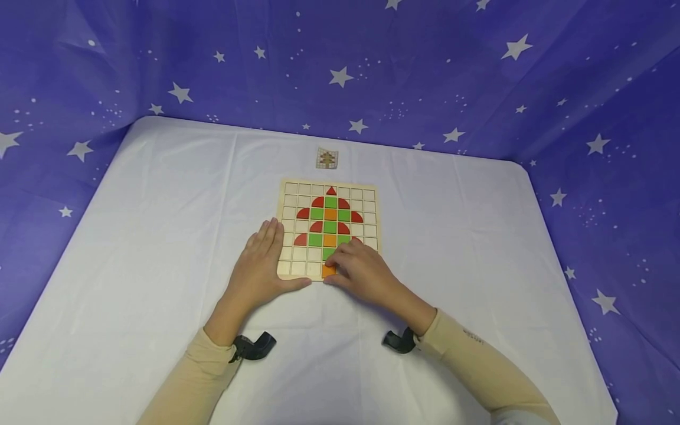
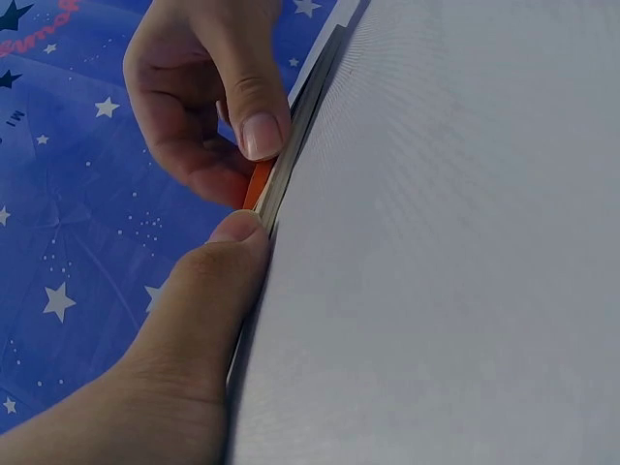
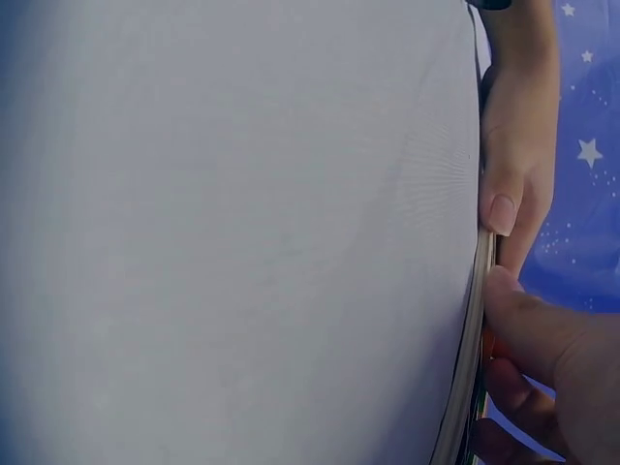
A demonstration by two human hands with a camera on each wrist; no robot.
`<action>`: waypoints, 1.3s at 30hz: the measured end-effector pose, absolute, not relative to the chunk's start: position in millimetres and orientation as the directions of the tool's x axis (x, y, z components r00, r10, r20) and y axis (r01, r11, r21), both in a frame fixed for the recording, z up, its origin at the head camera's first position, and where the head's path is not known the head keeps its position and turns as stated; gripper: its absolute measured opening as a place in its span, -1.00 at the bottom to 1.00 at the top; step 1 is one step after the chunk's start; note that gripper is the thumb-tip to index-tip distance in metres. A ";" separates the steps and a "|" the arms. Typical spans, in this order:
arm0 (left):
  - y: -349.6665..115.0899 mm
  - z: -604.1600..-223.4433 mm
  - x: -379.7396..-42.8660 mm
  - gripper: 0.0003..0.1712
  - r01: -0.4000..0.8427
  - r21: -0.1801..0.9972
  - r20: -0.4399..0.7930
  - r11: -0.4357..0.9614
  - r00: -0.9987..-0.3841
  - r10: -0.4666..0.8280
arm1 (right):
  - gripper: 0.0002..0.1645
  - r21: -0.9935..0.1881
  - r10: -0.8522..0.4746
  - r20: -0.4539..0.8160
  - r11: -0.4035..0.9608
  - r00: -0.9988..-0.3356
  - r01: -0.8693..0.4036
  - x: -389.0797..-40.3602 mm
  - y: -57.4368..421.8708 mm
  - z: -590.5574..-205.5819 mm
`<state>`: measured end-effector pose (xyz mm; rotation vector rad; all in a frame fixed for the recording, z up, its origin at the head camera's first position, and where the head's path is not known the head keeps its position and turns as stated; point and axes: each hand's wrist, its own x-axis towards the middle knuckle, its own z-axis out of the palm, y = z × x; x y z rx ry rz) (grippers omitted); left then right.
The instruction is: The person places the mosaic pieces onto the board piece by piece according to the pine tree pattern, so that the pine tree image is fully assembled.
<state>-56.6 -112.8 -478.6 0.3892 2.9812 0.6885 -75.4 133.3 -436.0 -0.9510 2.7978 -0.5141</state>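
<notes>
A square wooden grid board (image 1: 292, 268) lies on the table, with red, green and orange pieces laid in a tree shape. My left hand (image 1: 257, 265) rests at its lower left corner, fingers straight along the left side and thumb along the near edge. At the bottom of the trunk, my right hand (image 1: 363, 273) pinches an orange square tile (image 1: 327, 271) between curled fingers and thumb. The left wrist view shows this orange tile (image 2: 257, 184) at the board's near edge, beside the left thumb. The right hand hides some lower right cells.
Behind the board lies a small card (image 1: 326, 158) with a printed tree pattern on a grid. White cloth covers the table (image 1: 451, 236), and a blue star-printed curtain (image 1: 297, 65) stands around its back and sides. Each wrist wears a black camera mount (image 1: 255, 346).
</notes>
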 end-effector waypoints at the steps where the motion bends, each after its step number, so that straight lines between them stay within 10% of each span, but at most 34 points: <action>1: -112.9 -478.5 -56.6 0.54 0.231 0.439 0.000 0.868 -0.966 0.257 | -0.65 -0.369 -0.610 -0.022 0.742 -0.792 -0.560 -75.2 132.9 -435.9; 39: -112.7 -480.5 -55.3 0.55 0.224 0.449 0.001 0.865 -0.968 0.250 | -0.56 -0.407 -0.527 0.060 0.763 -0.848 -0.502 -76.1 157.4 -438.2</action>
